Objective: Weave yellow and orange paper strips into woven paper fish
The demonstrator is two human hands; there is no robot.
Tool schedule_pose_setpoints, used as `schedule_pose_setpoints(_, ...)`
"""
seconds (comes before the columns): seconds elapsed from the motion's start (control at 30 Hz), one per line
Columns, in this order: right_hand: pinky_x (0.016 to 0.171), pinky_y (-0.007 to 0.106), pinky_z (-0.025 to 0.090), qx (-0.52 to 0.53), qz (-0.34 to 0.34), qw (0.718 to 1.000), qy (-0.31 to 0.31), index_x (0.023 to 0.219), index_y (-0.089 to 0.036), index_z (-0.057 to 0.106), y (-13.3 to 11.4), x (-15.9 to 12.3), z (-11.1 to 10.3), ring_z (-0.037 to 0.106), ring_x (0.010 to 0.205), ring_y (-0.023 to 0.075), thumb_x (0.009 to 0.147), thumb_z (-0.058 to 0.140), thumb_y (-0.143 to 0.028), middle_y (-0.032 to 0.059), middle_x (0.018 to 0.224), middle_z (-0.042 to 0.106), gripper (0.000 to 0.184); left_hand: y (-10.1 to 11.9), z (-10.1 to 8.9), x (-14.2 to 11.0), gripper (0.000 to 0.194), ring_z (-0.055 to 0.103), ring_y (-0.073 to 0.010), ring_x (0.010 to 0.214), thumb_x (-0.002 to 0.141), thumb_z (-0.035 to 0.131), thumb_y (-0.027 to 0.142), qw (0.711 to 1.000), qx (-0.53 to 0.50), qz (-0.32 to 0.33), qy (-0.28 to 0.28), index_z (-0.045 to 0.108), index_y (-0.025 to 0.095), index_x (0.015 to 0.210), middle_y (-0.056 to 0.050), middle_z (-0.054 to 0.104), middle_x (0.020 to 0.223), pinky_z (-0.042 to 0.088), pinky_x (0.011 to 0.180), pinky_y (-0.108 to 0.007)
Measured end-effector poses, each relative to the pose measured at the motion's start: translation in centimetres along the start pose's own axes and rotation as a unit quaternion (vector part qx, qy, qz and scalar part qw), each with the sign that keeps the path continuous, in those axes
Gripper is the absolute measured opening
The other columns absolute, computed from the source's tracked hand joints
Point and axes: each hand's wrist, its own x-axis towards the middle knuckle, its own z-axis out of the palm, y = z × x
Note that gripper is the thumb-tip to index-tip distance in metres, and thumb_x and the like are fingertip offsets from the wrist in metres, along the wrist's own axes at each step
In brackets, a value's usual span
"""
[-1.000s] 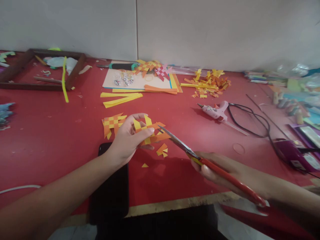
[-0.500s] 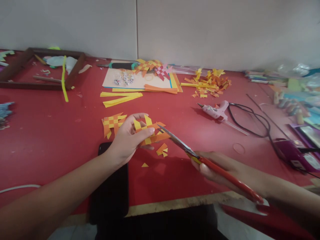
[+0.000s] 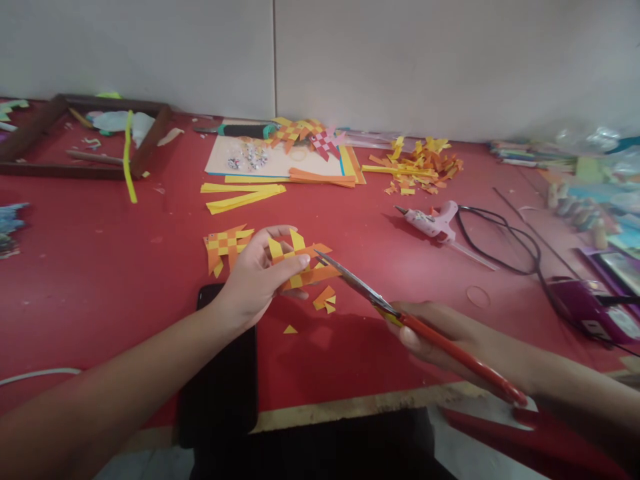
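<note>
Between the thumb and fingers of my left hand (image 3: 265, 273) is a woven paper fish (image 3: 295, 280) in orange and yellow strips. My right hand (image 3: 435, 340) grips red-handled scissors (image 3: 360, 287), whose blade tips lie at the fish's right-hand orange strips. Whether the blades touch the paper I cannot tell. A finished-looking woven fish (image 3: 225, 245) with a small eye lies just left of my left hand, partly covered by it. Beneath the blades, small paper offcuts (image 3: 325, 300) rest on the red table (image 3: 340, 360).
A black phone (image 3: 220, 393) lies under my left wrist at the table edge. Yellow strips (image 3: 245, 197) and a heap of paper scraps (image 3: 425, 167) sit farther back. A pink glue gun (image 3: 430, 223) with its black cord is at right, a brown frame (image 3: 65, 170) at far left.
</note>
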Motion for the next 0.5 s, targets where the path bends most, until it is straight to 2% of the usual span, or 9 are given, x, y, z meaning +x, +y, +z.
schedule_pose_setpoints(0.33, 0.054, 0.026, 0.044, 0.012, 0.007, 1.000, 0.023, 0.073, -0.021, 0.064, 0.47, -0.23, 0.22, 0.050, 0.059, 0.0154, 0.083, 0.048, -0.081, 0.0012, 0.064, 0.054, 0.063, 0.06, 0.07, -0.13, 0.047, 0.064, -0.0141, 0.075, 0.067, 0.086, 0.018, 1.000, -0.002, -0.002, 0.007, 0.058, 0.023, 0.104, 0.004, 0.047, 0.091, 0.063, 0.042, -0.026)
schedule_pose_setpoints(0.5, 0.051, 0.024, 0.039, 0.010, -0.006, 1.000, 0.015, 0.071, -0.020, 0.059, 0.95, 0.01, 0.34, 0.046, 0.058, 0.0132, 0.086, 0.049, -0.078, 0.0003, 0.064, 0.052, 0.061, -0.03, 0.01, -0.04, 0.047, 0.065, -0.0145, 0.075, 0.066, 0.086, 0.018, 1.000, -0.005, 0.003, 0.010, 0.059, 0.023, 0.103, 0.004, 0.049, 0.090, 0.063, 0.043, -0.026)
